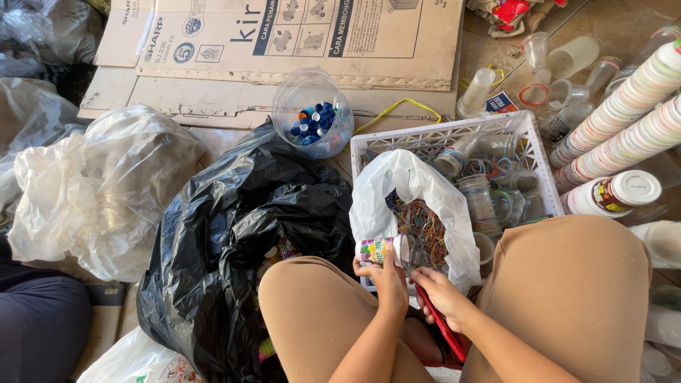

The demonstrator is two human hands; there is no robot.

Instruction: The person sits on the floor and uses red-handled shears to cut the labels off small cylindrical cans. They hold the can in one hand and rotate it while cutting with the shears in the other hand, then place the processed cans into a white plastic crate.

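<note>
While the person sits low with knees apart, this is how things lie
Left hand: the left hand is clamped on a small printed plastic cup, held sideways between the knees
Right hand: the right hand pinches the cup's rim end, fingers closed
White bag: a white bag of rubber bands sits at the white crate's front left corner
Black bag: a black bag lies just left of the crate

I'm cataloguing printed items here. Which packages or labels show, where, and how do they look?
Flattened cardboard box: top, tan with dark print and diagrams.
Labelled cup: in left hand, multicoloured wrap.
Stacked cups: right, white with coloured rims.
Small carton: beyond white crate, blue-white-red.
</note>
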